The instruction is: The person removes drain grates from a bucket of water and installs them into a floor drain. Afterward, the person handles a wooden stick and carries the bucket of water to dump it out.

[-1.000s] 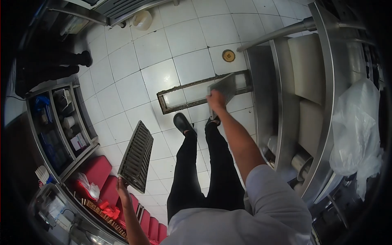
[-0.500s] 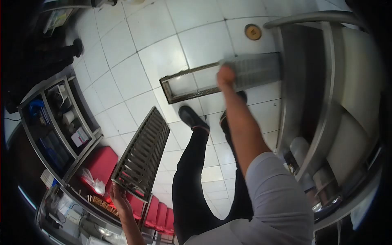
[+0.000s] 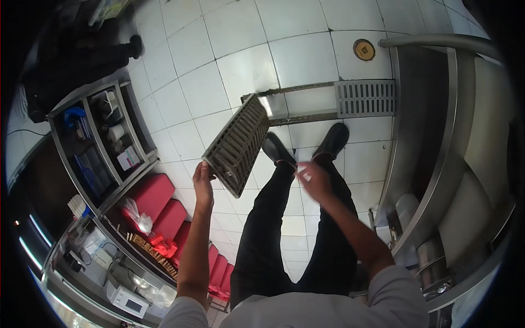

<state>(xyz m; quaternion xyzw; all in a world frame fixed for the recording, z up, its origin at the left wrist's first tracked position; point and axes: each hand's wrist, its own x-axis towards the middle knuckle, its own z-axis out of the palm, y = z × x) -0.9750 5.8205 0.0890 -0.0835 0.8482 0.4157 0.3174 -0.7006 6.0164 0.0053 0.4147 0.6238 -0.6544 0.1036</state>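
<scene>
A slotted grey drain grate hangs tilted in the air, with my left hand gripping its near left edge. Its far end overlaps the left part of an open floor channel from this viewpoint; whether they touch I cannot tell. At the channel's right end a second drain grate lies flat, beside the steel counter. My right hand is above my legs, off both grates, with its fingers partly spread and nothing visible in them.
My shoes stand on white floor tiles just below the channel. A round brass floor cover is set in the tiles. On the left are a shelf unit and red stools; a steel counter borders the right. A person's dark-clothed legs show upper left.
My right hand has come off the grate in the channel and back toward my body. My left hand has moved the held grate forward and right, closer to the channel.
</scene>
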